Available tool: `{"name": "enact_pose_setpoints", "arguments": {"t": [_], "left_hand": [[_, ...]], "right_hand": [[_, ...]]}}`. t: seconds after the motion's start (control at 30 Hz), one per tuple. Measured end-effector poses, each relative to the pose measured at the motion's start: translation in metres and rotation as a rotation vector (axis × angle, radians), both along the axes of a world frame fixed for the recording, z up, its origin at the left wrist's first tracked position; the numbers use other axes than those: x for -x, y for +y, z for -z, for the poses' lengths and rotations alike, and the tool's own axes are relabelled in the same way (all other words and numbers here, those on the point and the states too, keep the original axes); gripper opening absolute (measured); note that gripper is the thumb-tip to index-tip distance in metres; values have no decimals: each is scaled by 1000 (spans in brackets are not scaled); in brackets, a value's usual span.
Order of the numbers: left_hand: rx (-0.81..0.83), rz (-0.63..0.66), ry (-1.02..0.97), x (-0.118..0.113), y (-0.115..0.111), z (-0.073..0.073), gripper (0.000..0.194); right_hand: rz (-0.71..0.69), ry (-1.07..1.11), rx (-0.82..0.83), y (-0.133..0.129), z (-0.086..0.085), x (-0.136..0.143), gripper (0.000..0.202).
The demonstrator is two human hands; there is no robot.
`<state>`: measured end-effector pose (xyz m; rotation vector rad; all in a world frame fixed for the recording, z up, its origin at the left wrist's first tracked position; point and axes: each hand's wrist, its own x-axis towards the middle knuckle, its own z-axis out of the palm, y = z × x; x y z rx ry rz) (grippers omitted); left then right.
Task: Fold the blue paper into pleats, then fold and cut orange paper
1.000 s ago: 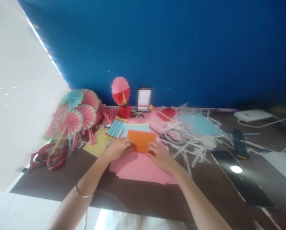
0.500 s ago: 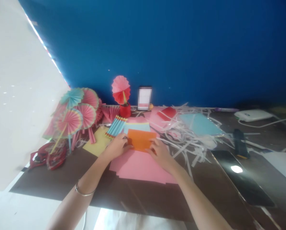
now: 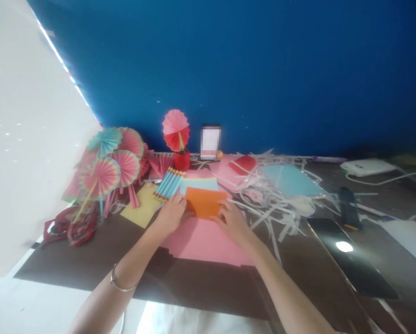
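Note:
An orange paper (image 3: 205,202) lies over pink sheets (image 3: 208,243) in the middle of the dark table. At its left edge my left hand (image 3: 173,212) grips it with bent fingers. My right hand (image 3: 231,220) holds the lower right edge, fingers curled. Just behind the orange paper is a light blue sheet (image 3: 198,184). A blue pleated paper (image 3: 169,183) rests beyond my left hand, beside a yellow sheet (image 3: 141,206).
Paper fans (image 3: 103,176) are heaped at the left, near a red pouch (image 3: 82,227). A red holder (image 3: 182,160) carries a pink fan. White paper strips (image 3: 274,204) spread right of centre. A phone (image 3: 354,257) and a white device (image 3: 368,167) sit farther right.
My left hand and forearm have shifted very slightly. Both hands keep hold of the orange paper, which stays in nearly the same place.

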<state>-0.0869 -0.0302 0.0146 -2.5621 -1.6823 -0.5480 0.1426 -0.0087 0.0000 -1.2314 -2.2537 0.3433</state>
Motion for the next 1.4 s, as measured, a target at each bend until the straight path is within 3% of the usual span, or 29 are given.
{"name": "enact_pose_setpoints", "arguments": {"t": [0.07,0.17,0.23,0.53,0.7,0.93,1.13,1.4], "left_hand": [[-9,68,60,-3,-4,-6,17],[-20,279,118,-6,-6,-12,21],[-1,352,120,-8,-7,-13,22],[70,336,34,-18,-10,-13,19],[39,354,161,-23,-10,-16,12],[14,330,359,-26,-8,-19,10],[-66,358,385,-27,-5,-12,12],[-183,355,73,-21,-4,-10,15]], "right_hand": [[3,-4,-10,0,0,1,28],[9,-10,2,0,-2,2,20],[-3,0,17,-2,-6,1,16],[-62,12,136,1,-19,-18,6],[-46,-61,95,5,-20,-25,7],[-240,-203,-63,-5,-22,-12,27],[-216,-308,-239,-14,-12,5,19],[-181,-158,-436,-15,-12,14,25]]}}
